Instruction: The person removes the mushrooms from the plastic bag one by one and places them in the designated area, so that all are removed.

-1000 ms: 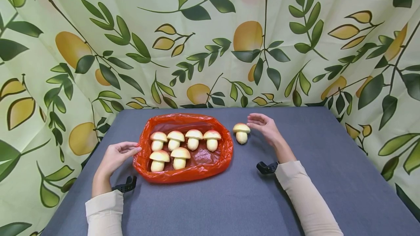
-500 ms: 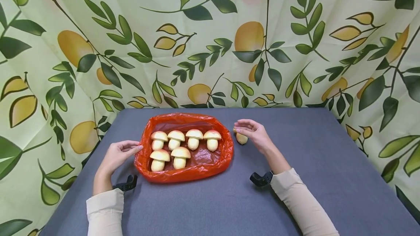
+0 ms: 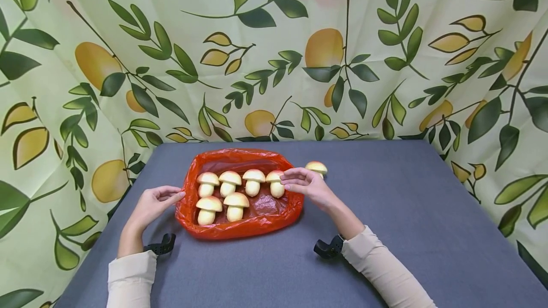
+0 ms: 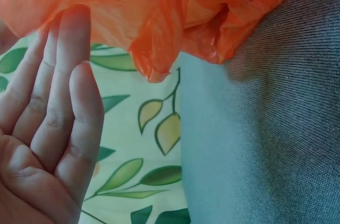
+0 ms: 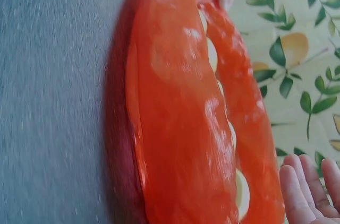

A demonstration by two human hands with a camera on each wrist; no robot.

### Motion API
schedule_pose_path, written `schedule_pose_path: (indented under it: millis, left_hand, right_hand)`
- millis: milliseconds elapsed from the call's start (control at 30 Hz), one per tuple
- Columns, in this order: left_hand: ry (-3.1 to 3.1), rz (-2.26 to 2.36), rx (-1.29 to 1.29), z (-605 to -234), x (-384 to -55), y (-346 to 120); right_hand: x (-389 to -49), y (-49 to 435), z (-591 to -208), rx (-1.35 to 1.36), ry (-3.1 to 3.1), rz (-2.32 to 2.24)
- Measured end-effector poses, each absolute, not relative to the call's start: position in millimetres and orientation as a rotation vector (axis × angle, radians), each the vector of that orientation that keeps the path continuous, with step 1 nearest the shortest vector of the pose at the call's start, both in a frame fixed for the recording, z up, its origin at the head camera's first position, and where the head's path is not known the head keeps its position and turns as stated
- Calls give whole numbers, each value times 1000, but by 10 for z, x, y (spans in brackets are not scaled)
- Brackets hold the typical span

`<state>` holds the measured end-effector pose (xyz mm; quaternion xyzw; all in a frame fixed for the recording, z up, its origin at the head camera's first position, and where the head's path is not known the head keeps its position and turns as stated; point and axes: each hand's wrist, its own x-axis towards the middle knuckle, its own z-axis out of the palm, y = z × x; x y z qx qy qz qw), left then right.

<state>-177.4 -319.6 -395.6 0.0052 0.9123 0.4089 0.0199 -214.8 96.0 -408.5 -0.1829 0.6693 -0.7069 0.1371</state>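
Note:
A red plastic bag, its rim spread into an oval, lies on the table with several mushrooms inside, pale-stemmed and red-tinged on the caps. At the bag's left end my left hand pinches the rim between thumb and fingers; the left wrist view shows the other fingers fairly straight against the plastic. My right hand hovers at the bag's right rim with relaxed fingers and nothing in them, partly covering the rightmost mushroom. One more mushroom stands on the table behind it, its stem mostly hidden.
A grey cloth-covered table extends in front and to the right. Behind it and along the sides hangs a fabric backdrop printed with leaves and fruit. Black wrist mounts stick out below both hands.
My right hand has moved left, past the lone mushroom, to the bag's right rim. That mushroom has stayed on the table. My left hand keeps its place at the bag.

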Motion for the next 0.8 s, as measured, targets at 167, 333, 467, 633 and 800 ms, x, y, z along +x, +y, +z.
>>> schedule_pose_path:
  millis: [167, 333, 467, 633, 800]
  left_hand:
    - [2850, 1279, 34, -3957, -1779, -3180]
    - [2860, 1280, 30, -3962, -1787, -3169]
    - [2863, 1286, 30, -3968, -1804, -3158]
    - [2872, 1292, 32, -3984, -1818, -3161]
    - [2879, 1278, 36, -4005, -1826, -3172]
  right_hand:
    - [-2095, 819, -4081, -555, 1919, -2014]
    - [-2064, 672, -4130, -599, 1957, -1959]
    - [-2065, 540, -4204, -661, 1987, -1913]
    - [-2057, 387, -4252, -645, 1986, -1886]
    - [-2069, 273, -4282, -629, 2009, -1857]
